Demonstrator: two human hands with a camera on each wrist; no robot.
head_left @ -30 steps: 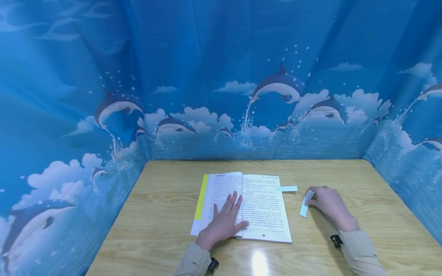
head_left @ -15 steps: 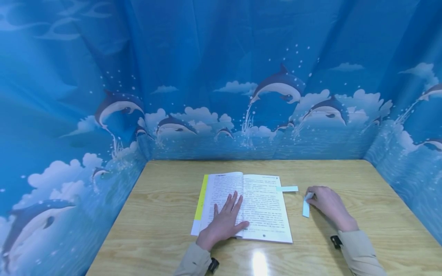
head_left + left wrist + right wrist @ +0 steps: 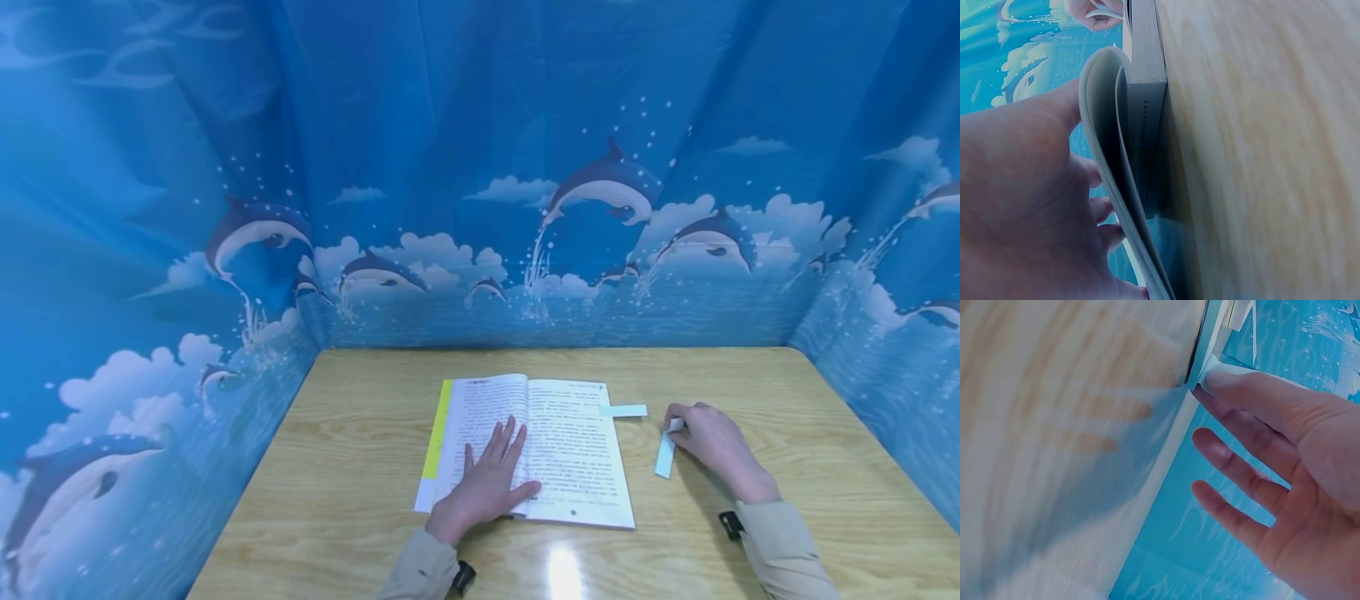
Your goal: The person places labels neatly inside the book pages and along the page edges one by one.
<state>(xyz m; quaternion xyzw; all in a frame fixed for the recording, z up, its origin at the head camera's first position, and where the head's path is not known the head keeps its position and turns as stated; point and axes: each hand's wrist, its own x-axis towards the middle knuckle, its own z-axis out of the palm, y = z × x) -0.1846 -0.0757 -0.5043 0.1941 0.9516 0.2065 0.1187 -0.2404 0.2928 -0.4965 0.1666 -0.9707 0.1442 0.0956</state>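
An open book [image 3: 577, 467] with printed pages lies on the table. My left hand [image 3: 483, 487] rests on its left page near the spine, fingers spread and straight. In the left wrist view, that hand [image 3: 1029, 200] lies against the curved pages [image 3: 1102, 94]. Right of the book, my right hand [image 3: 716, 442] pinches the upper end of a pale blue paper strip [image 3: 665, 457] between thumb and forefinger. The right wrist view has the other fingers of the right hand [image 3: 1285, 469] loosely extended. Another pale blue strip [image 3: 630, 410] sticks out from the right page's edge.
The wooden table [image 3: 345, 467] extends on both sides of the book. A yellow-and-white flap [image 3: 437, 433] shows along the book's left edge. A blue dolphin-print curtain [image 3: 465, 167] hangs behind the table and at its sides.
The lower end of the pinched strip swings slightly right, then back left and a little nearer. My left hand and the book keep their places.
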